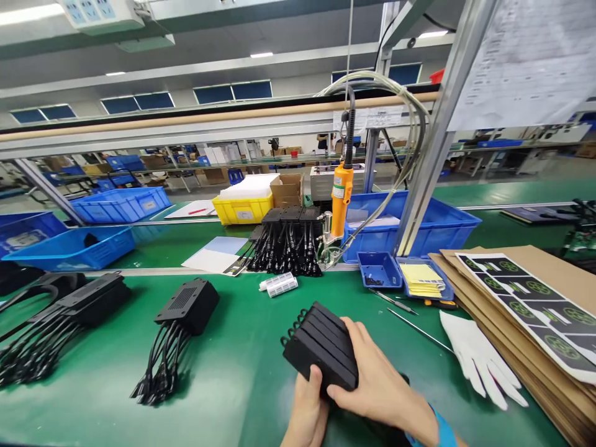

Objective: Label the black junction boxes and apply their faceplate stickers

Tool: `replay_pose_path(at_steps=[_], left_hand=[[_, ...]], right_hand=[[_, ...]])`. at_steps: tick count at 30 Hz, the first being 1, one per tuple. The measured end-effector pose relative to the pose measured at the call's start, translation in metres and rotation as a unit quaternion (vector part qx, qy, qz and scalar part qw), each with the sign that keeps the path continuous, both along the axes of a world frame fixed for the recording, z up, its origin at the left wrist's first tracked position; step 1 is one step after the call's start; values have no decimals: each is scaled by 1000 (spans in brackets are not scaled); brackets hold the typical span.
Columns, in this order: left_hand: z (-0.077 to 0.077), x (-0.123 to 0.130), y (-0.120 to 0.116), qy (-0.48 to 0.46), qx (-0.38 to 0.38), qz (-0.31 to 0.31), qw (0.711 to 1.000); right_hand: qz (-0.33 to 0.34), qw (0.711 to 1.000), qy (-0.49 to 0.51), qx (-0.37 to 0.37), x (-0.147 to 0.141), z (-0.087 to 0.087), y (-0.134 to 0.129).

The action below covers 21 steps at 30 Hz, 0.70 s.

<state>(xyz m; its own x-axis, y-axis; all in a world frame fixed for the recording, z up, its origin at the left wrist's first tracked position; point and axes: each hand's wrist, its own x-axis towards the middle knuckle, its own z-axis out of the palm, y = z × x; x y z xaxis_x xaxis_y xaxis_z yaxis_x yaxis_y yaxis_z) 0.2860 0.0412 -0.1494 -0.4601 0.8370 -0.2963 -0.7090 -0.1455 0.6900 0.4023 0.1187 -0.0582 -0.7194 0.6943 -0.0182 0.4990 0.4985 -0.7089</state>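
A black ribbed electronics box point(321, 344) is held tilted above the green bench, its ridged face turned upward. My left hand point(308, 400) grips its near lower edge, thumb on the side. My right hand point(372, 379) wraps round its right end, a blue band at the wrist. Short cable loops stick out along the box's left edge; my hands hide its underside. To the left lies a similar black box with a cable bundle point(190, 307), and farther left another box with cables point(97, 298). A white tube with a printed label point(279, 284) lies beyond my hands.
An orange power screwdriver point(341, 202) hangs by several cabled boxes point(291, 239). Right are a small blue tray point(379, 270), yellow slips point(421, 280), a white glove point(482, 357), a metal rod point(421, 331) and stacked cardboard point(512, 329). Blue bins point(74, 248) stand left.
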Motion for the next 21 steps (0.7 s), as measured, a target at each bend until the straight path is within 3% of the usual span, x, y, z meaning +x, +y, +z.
replay_pose_path(at_steps=[2, 3, 5, 6, 8, 10, 11, 13, 14, 16, 19, 21], left_hand=[[0, -19, -5, 149, -19, 54, 987], [2, -30, -7, 255, -29, 82, 963], [9, -49, -11, 526, -41, 104, 843], [13, -56, -11, 633, -37, 56, 771], [22, -61, -10, 773, -22, -43, 633], [29, -59, -6, 836, -33, -98, 539], [31, -56, -4, 850, -52, -106, 513], [31, -50, -1, 862, -87, -103, 488], [30, -47, -1, 865, -97, -97, 482], [26, -40, -2, 875, -110, -68, 466], [20, -31, -5, 886, -135, -12, 443], [19, -26, -6, 890, -144, 7, 433]], right_hand=[[56, 998, 16, 22, -1, -5, 12], [85, 996, 18, 31, -2, -9, 18], [146, 988, 12, 49, -3, -16, 28], [173, 983, 4, 59, -3, -19, 32], [203, 975, -20, 83, 2, -21, 39], [172, 978, -42, 111, 20, -20, 46], [131, 982, -58, 124, 34, -21, 50], [-4, 980, -117, 160, 71, -27, 62], [-75, 964, -182, 179, 92, -34, 69], [-170, 897, -321, 250, 132, -54, 82], [-193, 858, -353, 319, 169, -82, 94], [-171, 857, -303, 380, 176, -88, 97]])
